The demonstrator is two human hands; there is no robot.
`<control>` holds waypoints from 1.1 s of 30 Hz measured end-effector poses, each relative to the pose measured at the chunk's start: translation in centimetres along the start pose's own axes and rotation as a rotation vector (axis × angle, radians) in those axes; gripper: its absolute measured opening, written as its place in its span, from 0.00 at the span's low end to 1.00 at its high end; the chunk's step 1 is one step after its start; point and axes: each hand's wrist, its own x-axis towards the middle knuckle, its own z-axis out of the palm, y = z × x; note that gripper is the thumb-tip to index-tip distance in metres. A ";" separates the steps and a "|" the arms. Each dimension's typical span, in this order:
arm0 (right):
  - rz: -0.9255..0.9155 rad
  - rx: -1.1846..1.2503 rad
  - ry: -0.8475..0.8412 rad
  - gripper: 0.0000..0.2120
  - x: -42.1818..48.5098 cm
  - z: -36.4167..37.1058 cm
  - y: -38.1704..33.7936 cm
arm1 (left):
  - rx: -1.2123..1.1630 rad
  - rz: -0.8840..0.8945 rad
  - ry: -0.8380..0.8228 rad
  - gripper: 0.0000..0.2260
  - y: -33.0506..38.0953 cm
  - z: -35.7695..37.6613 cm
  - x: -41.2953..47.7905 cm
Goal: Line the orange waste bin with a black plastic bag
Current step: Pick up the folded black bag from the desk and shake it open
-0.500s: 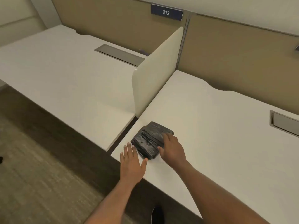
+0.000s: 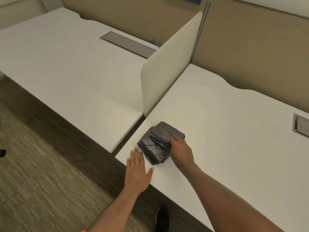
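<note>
A folded stack of black plastic bags [image 2: 157,143] lies near the front left corner of the right-hand white desk [image 2: 234,131]. My right hand [image 2: 181,150] rests on the stack's right side, its fingers curled onto the top plastic layer. My left hand [image 2: 138,171] lies flat on the desk just left of the stack, fingers spread, holding nothing. No orange waste bin is in view.
An upright cream divider panel [image 2: 167,67] stands between the two desks, just behind the bags. A second white desk [image 2: 66,64] lies to the left, with a grey cable tray [image 2: 127,44]. Tan partition walls run along the back. Carpet and a dark shoe [image 2: 161,218] are below.
My right hand's fingers have curled more tightly onto the top of the stack. My left hand has stayed flat beside it. The view has tilted slightly downward.
</note>
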 end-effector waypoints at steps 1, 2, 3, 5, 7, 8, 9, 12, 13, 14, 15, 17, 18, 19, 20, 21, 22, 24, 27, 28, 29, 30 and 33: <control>0.015 0.010 -0.005 0.10 0.2 -0.2 0.0 | -0.001 0.002 0.001 0.40 -0.1 0.0 0.0; 0.026 0.021 -0.002 0.11 0.3 -0.5 -0.1 | 0.001 0.008 -0.006 0.40 -0.2 0.0 0.0; 0.040 0.042 0.004 0.11 0.4 -0.7 -0.2 | 0.008 0.011 -0.016 0.40 -0.2 0.0 0.0; 0.103 0.120 0.026 0.11 0.7 -1.3 -0.4 | 0.011 0.013 -0.036 0.40 -0.3 -0.2 -0.1; 0.173 0.220 0.056 0.12 0.9 -2.1 -0.6 | -0.003 0.012 -0.057 0.39 -0.3 -0.4 -0.3; 0.202 0.266 0.078 0.12 0.9 -2.5 -0.7 | -0.020 0.013 -0.065 0.39 -0.3 -0.7 -0.4; 0.227 0.317 0.102 0.11 0.8 -2.9 -0.7 | -0.054 0.010 -0.070 0.38 -0.3 -0.9 -0.5; 0.268 0.444 0.171 0.10 0.3 -4.5 -0.9 | -0.284 -0.064 -0.078 0.36 0.0 -2.5 -0.6; 0.272 0.470 0.185 0.09 0.1 -5.1 -1.1 | -0.398 -0.111 -0.058 0.35 0.2 -3.3 -0.7; 0.271 0.489 0.198 0.09 -0.1 -5.6 -1.2 | -0.511 -0.159 -0.019 0.34 0.3 -4.1 -0.7; 0.265 0.506 0.211 0.09 -0.3 -6.2 -1.3 | -0.607 -0.195 0.037 0.33 0.4 -5.2 -0.7; 0.245 0.535 0.240 0.08 -0.8 -7.4 -1.7 | -0.733 -0.211 0.180 0.30 0.7 -7.5 -0.6; 0.236 0.546 0.252 0.08 -1.2 -8.0 -2.0 | -0.788 -0.192 0.243 0.28 0.9 -8.7 -0.5; 0.225 0.556 0.260 0.07 -1.6 -8.7 -2.3 | -0.846 -0.160 0.287 0.27 1.3 -10.1 -0.5; 0.210 0.565 0.266 0.07 -2.1 -9.4 -2.8 | -0.906 -0.122 0.308 0.27 1.7 -11.5 -0.5; 0.193 0.575 0.264 0.06 -2.5 -10.0 -3.2 | -0.964 -0.081 0.305 0.26 2.1 -12.9 -0.5; 0.177 0.590 0.255 0.06 -2.9 -10.5 -3.5 | -1.019 -0.039 0.281 0.25 2.7 -14.2 -0.5; 0.144 0.655 0.213 0.06 -4.0 -11.5 -4.5 | -1.100 0.039 0.222 0.21 3.5 -16.5 -1.1; 0.101 0.785 0.155 0.05 -5.9 -13.1 -5.9 | -1.169 0.064 0.185 0.16 3.7 -18.2 -1.9; 0.094 0.824 0.146 0.06 -6.6 -13.5 -6.2 | -1.159 0.043 0.190 0.13 3.5 -18.5 -2.2; 0.091 0.860 0.143 0.06 -7.2 -13.9 -6.5 | -1.135 0.024 0.203 0.09 3.1 -18.7 -2.6; 0.093 0.893 0.140 0.07 -7.8 -14.3 -6.8 | -1.106 0.010 0.219 0.06 2.7 -18.9 -3.1; 0.107 0.953 0.147 0.08 -9.6 -15.5 -7.1 | -1.079 0.003 0.226 0.07 0.9 -19.7 -4.5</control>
